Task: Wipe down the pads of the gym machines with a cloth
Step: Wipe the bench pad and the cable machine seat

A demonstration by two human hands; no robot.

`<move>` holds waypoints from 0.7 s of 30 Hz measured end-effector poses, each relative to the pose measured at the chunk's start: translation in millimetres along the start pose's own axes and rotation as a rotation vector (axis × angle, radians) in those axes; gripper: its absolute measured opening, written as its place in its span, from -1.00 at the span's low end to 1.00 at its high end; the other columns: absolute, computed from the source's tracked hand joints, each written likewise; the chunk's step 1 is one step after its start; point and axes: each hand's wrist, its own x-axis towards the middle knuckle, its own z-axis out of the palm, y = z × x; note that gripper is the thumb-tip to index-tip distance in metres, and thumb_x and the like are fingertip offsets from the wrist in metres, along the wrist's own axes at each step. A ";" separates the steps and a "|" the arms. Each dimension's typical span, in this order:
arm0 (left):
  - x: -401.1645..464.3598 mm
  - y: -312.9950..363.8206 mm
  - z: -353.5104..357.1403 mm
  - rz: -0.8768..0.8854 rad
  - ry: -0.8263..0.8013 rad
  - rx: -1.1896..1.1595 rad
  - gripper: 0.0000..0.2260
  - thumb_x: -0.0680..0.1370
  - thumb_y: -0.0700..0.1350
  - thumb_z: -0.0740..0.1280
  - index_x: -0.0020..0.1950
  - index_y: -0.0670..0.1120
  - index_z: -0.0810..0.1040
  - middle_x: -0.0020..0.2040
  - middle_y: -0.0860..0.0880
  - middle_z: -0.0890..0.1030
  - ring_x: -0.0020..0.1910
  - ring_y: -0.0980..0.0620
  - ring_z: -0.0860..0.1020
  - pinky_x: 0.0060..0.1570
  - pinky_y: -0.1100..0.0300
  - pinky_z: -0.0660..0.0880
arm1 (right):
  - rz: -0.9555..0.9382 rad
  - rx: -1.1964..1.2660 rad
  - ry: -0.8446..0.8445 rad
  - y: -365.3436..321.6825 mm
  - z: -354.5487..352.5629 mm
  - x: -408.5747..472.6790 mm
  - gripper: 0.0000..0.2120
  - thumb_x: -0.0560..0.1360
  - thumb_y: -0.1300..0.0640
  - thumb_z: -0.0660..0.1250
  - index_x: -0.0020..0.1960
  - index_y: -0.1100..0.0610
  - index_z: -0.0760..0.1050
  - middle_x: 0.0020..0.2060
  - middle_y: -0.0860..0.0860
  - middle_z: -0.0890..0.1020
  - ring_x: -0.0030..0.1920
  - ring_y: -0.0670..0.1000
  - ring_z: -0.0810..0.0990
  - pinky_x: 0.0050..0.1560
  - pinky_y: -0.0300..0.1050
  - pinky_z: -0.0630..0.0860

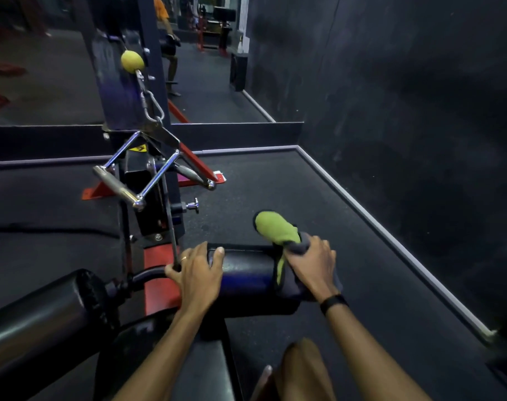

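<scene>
The right hand (313,263) presses a green and grey cloth (278,231) onto the right-hand roller pad (246,273) of a cable machine. Its grip is closed on the cloth: the fingers bunch the grey part against the top of the pad near its outer end, while the green part sticks up and away past the far edge of the pad. A strip of green also hangs down the near face of the pad just beside the hand. A black band (333,303) sits on the right wrist.

The left hand (196,273) rests on the inner end of the same pad, where it meets the curved black bar (148,274). Its grip is wide, with fingers spread over the pad and nothing held; a ring (183,258) shows on one finger.

A second black roller pad (44,314) lies to the left, apart from both hands. Beyond, a chrome V-shaped handle (148,172) hangs from a carabiner (152,107) below a yellow ball stop (132,61). The dark rubber floor (275,183) lies beneath.
</scene>
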 end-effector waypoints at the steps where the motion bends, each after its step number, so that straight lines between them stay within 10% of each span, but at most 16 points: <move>1: -5.3 -3.9 -1.3 0.005 0.007 -0.002 -0.45 0.58 0.27 0.11 0.35 -0.07 0.54 0.33 -0.03 0.57 0.42 -0.02 0.36 0.37 -0.11 0.00 | 0.076 0.021 -0.040 -9.3 0.4 10.1 -0.48 0.31 -0.31 0.08 0.00 0.00 0.58 -0.02 0.06 0.66 0.09 0.22 0.53 0.04 0.07 0.36; 8: -42.8 -38.1 -8.8 0.297 0.204 -0.080 -0.59 0.32 -0.09 0.35 0.15 -0.06 0.70 0.20 -0.02 0.67 0.24 0.03 0.44 0.14 0.10 0.09 | -0.271 -0.132 -0.128 -132.7 30.7 -19.0 -0.56 0.35 -0.21 0.25 0.10 0.01 0.58 0.05 0.05 0.62 0.11 0.16 0.50 0.08 0.09 0.32; 11: -28.5 -42.2 -20.3 0.164 0.328 -0.115 -0.75 0.32 -0.16 0.22 -0.17 -0.14 0.68 -0.05 -0.15 0.69 0.15 -0.16 0.55 0.13 -0.05 0.17 | -0.519 -0.030 -0.040 -118.5 31.5 -48.2 -0.52 0.26 -0.23 0.21 0.06 -0.02 0.57 -0.04 0.02 0.57 -0.03 0.12 0.47 -0.06 0.06 0.30; 14: -6.1 -22.2 -25.4 0.015 0.143 -0.078 -0.55 0.30 -0.07 0.22 0.12 -0.10 0.66 0.23 -0.12 0.60 0.36 -0.20 0.41 0.25 -0.07 0.12 | -0.636 0.050 0.074 -53.7 23.9 -54.5 -0.51 0.21 -0.21 0.28 0.07 -0.02 0.57 -0.05 0.01 0.57 -0.09 0.11 0.47 -0.11 0.01 0.27; 21: -21.8 -17.2 -1.8 0.043 0.012 -0.001 -0.42 0.52 0.27 0.08 0.43 0.05 0.51 0.52 0.10 0.38 0.61 -0.04 -0.03 0.43 -0.31 -0.27 | 0.186 -0.013 -0.066 -9.5 0.5 11.7 -0.56 0.44 -0.24 0.27 0.08 0.06 0.61 0.07 0.15 0.66 0.17 0.26 0.53 0.16 0.11 0.41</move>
